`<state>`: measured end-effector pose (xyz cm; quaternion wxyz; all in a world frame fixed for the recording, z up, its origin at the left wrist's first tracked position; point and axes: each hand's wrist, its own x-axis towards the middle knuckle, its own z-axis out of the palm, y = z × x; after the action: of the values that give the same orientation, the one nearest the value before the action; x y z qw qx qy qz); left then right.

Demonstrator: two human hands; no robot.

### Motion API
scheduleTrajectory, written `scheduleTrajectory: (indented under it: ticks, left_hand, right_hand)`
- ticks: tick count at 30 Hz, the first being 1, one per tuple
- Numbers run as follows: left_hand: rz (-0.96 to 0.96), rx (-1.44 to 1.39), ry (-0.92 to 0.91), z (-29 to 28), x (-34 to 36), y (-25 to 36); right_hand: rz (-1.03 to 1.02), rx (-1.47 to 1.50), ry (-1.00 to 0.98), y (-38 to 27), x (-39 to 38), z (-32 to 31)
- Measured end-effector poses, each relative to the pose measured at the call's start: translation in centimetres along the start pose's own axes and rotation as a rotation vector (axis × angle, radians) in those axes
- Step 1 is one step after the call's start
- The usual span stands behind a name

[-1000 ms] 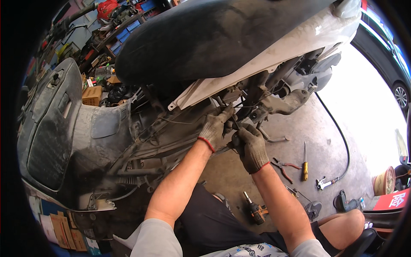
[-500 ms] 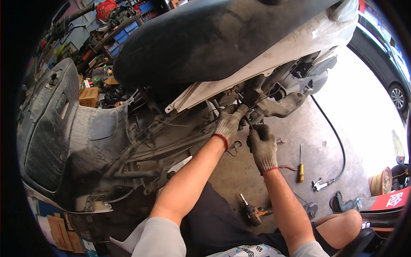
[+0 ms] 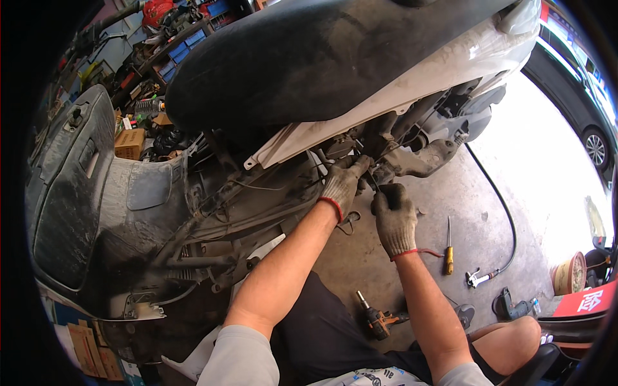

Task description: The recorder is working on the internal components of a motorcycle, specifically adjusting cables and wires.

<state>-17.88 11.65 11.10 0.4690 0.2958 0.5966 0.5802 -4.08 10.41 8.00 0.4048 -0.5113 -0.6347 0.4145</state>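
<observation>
Both my hands wear grey work gloves with red cuffs, close together under the scooter's white side panel [image 3: 360, 113]. My left hand [image 3: 344, 181] is closed at the carburetor area [image 3: 340, 149]; its fingertips hide what they grip. Just below and to the right, my right hand [image 3: 394, 215] is closed on a thin dark cable [image 3: 373, 180] that runs up toward my left fingertips. The cable's far end is hidden among the engine parts. Above my hands is the scooter's long black seat [image 3: 277, 71], and the bare frame tubes [image 3: 257, 222] lie to the left.
On the concrete floor lie a yellow-handled screwdriver [image 3: 449, 257], an orange-and-black power driver [image 3: 381, 320], a dark power tool [image 3: 512, 305] and an air hose [image 3: 508, 222] with a metal fitting. A dusty scooter leg shield [image 3: 67, 193] stands left. A dark car [image 3: 566, 83] is parked at right.
The view has shifted slightly. My hands stay in nearly the same place on the engine parts, both still closed.
</observation>
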Motion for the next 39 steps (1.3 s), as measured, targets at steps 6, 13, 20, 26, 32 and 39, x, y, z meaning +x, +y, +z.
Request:
scheduleTrajectory:
  ticks: [6, 13, 20, 26, 32, 39]
  left_hand:
    - [-0.016, -0.019, -0.011, -0.2, 0.1, -0.2]
    - [-0.014, -0.034, -0.01, -0.1, 0.3, -0.3]
    - [0.025, -0.056, 0.012, 0.0, 0.6, -0.3]
    - [0.004, -0.146, 0.013, -0.2, 1.2, -0.7]
    - [0.011, -0.173, -0.01, 0.2, 1.3, -0.4]
    - [0.006, -0.056, 0.037, -0.4, 1.4, -0.2]
  right_hand:
    - [-0.094, -0.111, 0.06, -0.1, -0.2, 0.2]
    - [-0.263, -0.274, 0.116, 0.0, -0.5, 0.2]
    - [-0.304, -0.268, 0.107, 0.0, -0.3, 0.2]
    - [-0.169, -0.401, -0.046, -1.6, 0.0, -0.9]
    - [0.408, 0.722, -0.447, 0.4, 1.7, -1.6]
    - [-0.321, -0.351, 0.02, -1.9, -0.2, -1.3]
